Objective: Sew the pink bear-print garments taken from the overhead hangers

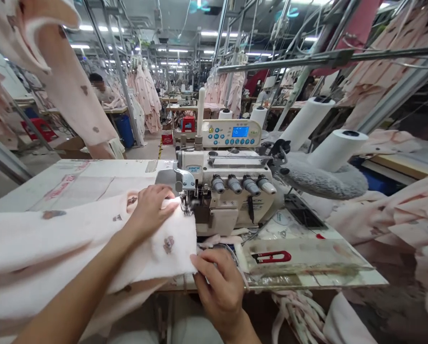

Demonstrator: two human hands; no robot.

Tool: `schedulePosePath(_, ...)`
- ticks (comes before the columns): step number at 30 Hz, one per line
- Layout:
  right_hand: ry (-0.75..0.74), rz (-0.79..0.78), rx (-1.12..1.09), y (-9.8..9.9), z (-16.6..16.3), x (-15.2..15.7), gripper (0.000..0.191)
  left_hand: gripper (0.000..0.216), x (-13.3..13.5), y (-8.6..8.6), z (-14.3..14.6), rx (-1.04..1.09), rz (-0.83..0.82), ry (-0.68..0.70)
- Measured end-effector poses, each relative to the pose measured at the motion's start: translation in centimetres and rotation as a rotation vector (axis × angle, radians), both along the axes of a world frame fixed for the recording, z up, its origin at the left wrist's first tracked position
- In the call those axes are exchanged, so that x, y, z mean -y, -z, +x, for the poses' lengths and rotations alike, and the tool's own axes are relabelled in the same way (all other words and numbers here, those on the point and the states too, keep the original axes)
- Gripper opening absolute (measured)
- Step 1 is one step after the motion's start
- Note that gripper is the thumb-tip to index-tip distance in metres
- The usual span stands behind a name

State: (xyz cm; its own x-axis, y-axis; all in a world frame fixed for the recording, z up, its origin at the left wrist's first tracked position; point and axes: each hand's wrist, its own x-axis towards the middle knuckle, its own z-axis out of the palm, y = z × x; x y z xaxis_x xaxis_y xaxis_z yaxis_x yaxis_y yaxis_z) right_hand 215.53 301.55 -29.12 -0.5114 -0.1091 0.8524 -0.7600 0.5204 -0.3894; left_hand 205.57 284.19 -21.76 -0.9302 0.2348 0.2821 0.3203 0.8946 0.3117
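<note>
Pale pink fleecy fabric with small printed figures spreads over the left of the sewing table, its right edge running up to the presser foot of an overlock sewing machine. On top of the cloth, just left of the needle, lies my left hand, fingers stretched forward and flat. The near right corner of the fabric is pinched between the thumb and fingers of my right hand, at the table's front edge. What lies under the presser foot is too small to make out.
Red thread snips lie on the table right of the machine. White thread cones stand behind it, near grey fluffy material. Fabric strips hang below the front edge. A person sits at the far left.
</note>
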Motion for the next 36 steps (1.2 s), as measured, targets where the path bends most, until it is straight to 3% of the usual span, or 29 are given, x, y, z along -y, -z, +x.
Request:
schedulePosePath(5,0.004,0.014,0.003,-0.3,-1.2,-0.1,0.025,0.015,0.3,0.2,-1.0,-0.031,0.002,-0.018)
schedulePosePath(11,0.063,0.080,0.000,-1.0,-3.8,0.1,0.014,0.016,1.0,0.7,-4.6,-0.098,-0.020,0.045)
schedulePosePath(19,0.339,0.210,0.089,-2.9,-4.5,0.8,0.015,0.022,1.2,0.4,-8.1,-0.083,-0.055,-0.020)
schedulePosePath(26,0.161,0.169,0.084,-1.7,-1.3,2.0,0.014,0.034,1.9,-0.8,-10.7,0.056,-0.057,-0.180)
schedulePosePath(30,0.007,0.071,0.235,-1.2,-0.3,2.3,0.015,0.044,5.0,0.2,-7.5,0.142,-0.011,-0.259)
schedulePosePath(33,-0.092,-0.031,0.396,-0.8,-0.2,2.6,0.019,0.051,7.7,2.2,-1.8,0.165,0.033,-0.285)
schedulePosePath(36,-0.193,-0.123,0.617,-0.3,-0.7,3.4,0.028,0.052,8.3,3.3,4.6,0.193,0.170,-0.342)
